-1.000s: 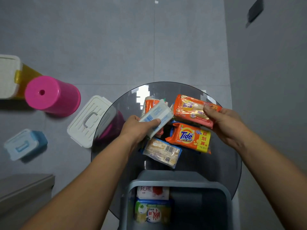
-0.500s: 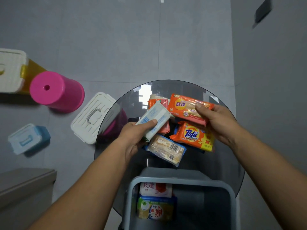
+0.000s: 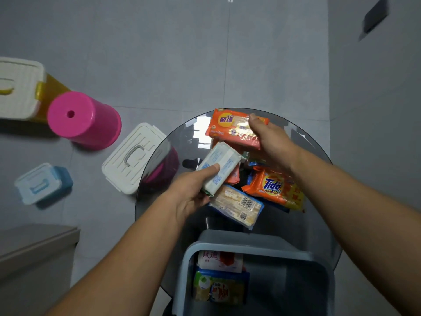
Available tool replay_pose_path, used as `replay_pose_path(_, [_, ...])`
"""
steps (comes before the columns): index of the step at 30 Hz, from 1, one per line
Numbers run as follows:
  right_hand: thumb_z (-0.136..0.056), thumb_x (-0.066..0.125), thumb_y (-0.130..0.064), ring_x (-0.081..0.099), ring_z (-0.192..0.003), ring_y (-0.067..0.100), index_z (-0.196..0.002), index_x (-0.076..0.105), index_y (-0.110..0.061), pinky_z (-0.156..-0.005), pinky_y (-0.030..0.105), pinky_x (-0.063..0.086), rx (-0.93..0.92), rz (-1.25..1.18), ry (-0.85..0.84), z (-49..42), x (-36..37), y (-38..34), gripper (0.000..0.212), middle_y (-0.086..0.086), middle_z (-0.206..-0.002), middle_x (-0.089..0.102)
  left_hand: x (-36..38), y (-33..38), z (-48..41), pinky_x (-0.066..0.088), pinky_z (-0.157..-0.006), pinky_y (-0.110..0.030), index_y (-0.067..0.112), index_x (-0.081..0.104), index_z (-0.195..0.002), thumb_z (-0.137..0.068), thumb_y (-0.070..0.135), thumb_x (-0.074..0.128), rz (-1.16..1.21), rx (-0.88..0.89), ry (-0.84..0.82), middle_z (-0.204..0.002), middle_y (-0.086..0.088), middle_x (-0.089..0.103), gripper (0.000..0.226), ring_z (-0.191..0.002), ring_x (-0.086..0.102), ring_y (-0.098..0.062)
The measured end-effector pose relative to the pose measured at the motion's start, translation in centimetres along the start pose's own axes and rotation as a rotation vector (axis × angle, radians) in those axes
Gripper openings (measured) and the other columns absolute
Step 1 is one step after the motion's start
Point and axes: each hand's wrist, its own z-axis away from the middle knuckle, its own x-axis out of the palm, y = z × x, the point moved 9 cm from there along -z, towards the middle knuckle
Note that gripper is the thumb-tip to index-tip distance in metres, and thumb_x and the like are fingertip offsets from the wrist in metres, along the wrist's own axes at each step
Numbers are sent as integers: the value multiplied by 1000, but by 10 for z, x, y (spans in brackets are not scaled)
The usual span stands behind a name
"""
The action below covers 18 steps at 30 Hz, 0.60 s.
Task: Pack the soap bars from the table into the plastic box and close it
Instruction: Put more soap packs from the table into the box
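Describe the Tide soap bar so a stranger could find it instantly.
Find the round glass table. On it, right of the barcode-wrapped bar, lies the Tide bar. Only its orange wrapper shows a blue-lettered logo on a yellow disc.

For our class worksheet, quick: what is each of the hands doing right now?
Left hand: holding the white soap bar.
Right hand: holding the orange soap bar.

Left hand (image 3: 191, 195) gripping, right hand (image 3: 271, 140) pinching — both arms outstretched
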Motion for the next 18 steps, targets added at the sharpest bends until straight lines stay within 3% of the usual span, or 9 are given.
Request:
replay_pose_path(4, [-101, 39, -57, 75, -85, 24, -86, 69, -18, -84, 33, 55, -72, 196, 27, 5, -11, -3, 52, 8, -88, 78, -14, 18, 2, 60, -61, -36, 1, 68, -112, -86, 14, 77, -14, 191, 91, -92, -18, 77, 30, -74, 74, -26])
replay_pose_path(7, [-101, 43, -54, 74, -75, 27, -87, 67, -15, -77, 36, 61, -23, 129, 8, 8, -11, 10, 48, 14, -86, 77, -20, 28, 5, 63, -80, -51, 0, 64, -118, -86, 9, 78, 16, 280, 104, -111, -23, 75, 36, -91, 77, -31])
replay_pose_path(11, [-97, 53, -53, 76, -85, 34, -104, 65, -6, -89, 48, 59, 86, -8, 33, 7, -14, 28, 48, 20, -97, 78, -20, 24, 7, 62, -58, -29, 3, 60, -123, -88, 8, 75, 111, 264, 80, -113, -17, 74, 38, -79, 79, -20])
replay_pose_path(14, [-96, 50, -58, 76, -90, 37, -102, 68, -7, -95, 51, 57, 75, 57, 32, 6, -14, 29, 54, 19, -96, 78, -8, 17, 8, 58, -52, -23, 8, 67, -118, -93, 15, 70, 122, 188, 13, -95, -8, 78, 26, -68, 77, -12])
replay_pose_path(16, [-97, 45, -60, 76, -87, 32, -90, 71, -16, -95, 49, 56, 38, 161, 23, 8, -13, 23, 52, 13, -90, 79, -2, 15, 9, 60, -58, -28, 9, 67, -120, -95, 20, 68, 119, 148, -23, -89, -5, 80, 26, -74, 77, -14])
replay_pose_path(18, [-98, 42, -61, 76, -88, 28, -85, 71, -20, -96, 46, 54, 29, 200, 13, 10, -11, 20, 52, 8, -88, 79, 0, 16, 11, 61, -75, -38, 10, 64, -125, -98, 19, 64, 130, 135, -44, -100, -8, 79, 29, -91, 76, -20])
